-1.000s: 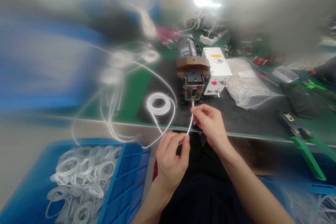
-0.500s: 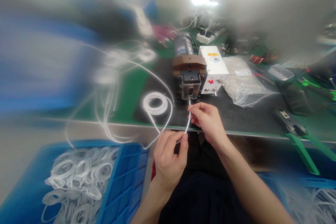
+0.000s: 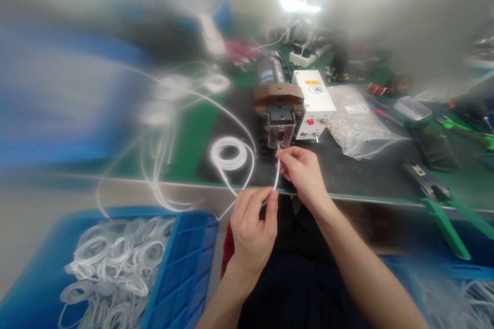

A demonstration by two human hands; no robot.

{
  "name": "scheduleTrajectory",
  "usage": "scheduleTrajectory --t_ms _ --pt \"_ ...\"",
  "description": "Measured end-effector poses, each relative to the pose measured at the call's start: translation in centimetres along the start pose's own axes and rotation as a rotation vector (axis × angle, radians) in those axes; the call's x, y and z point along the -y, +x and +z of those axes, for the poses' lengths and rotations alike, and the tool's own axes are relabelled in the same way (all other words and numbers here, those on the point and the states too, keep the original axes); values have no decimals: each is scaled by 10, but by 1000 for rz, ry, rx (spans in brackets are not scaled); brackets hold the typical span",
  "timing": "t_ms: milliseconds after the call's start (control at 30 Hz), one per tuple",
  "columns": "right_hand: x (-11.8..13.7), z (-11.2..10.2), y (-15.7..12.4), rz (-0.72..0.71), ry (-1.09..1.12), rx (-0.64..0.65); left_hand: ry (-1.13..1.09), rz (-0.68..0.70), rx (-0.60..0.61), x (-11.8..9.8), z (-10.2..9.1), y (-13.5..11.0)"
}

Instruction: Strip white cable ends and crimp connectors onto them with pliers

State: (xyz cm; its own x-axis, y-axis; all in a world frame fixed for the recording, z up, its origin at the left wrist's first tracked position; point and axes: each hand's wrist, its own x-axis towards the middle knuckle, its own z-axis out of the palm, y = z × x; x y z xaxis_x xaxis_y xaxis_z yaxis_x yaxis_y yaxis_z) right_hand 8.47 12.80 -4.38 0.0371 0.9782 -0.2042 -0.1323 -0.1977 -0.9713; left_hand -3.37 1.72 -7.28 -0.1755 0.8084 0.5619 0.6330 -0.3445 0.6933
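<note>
No wording is legible. The white rectangular control box [image 3: 322,104] bears an orange-yellow rectangular label [image 3: 313,82] and a round blue-and-white emblem [image 3: 315,90] on its top face, with minute markings on its front. The grey cylindrical motor [image 3: 269,64] carries a pale blue-and-white label [image 3: 266,75]; the clear plastic bag [image 3: 345,131], a white rectangular label [image 3: 355,109].

Single view, head-worn: looks forward and down from above the wearer's lap [image 3: 301,293], across the green bench [image 3: 187,159]. Directions from frame centre: left hand [image 3: 252,226] close, 6 o'clock; right hand [image 3: 303,172], 4 o'clock; machine [image 3: 279,94] somewhat farther off, 1 o'clock; blue crate [image 3: 189,259], 8 o'clock. Wide field; outer margins blurred.
</note>
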Motion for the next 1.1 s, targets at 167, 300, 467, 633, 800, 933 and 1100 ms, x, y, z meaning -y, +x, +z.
scheduleTrajectory --t_ms 167,300,467,633,800,933,1100 --pt "-4 0 1 -22 -16 -15 1 -4 0 0 1 0" --pt "-5 -1 2 -31 -37 -18 1 -2 0 -1 0 2" --pt "-5 -1 1 -45 -75 -13 3 -2 4 -2 0 2" --pt "-6 -6 -2 -51 -147 6 13 7 15 -3 -9 1" --pt "-5 -15 -20 -35 -187 66 130 21 -91 8 -30 21" --pt "5 -21 -54 -29 -183 115 5 -183 -22 4 -43 36" --pt "20 -26 -99 -73 -230 135 -382 -445 128 -23 -39 29"
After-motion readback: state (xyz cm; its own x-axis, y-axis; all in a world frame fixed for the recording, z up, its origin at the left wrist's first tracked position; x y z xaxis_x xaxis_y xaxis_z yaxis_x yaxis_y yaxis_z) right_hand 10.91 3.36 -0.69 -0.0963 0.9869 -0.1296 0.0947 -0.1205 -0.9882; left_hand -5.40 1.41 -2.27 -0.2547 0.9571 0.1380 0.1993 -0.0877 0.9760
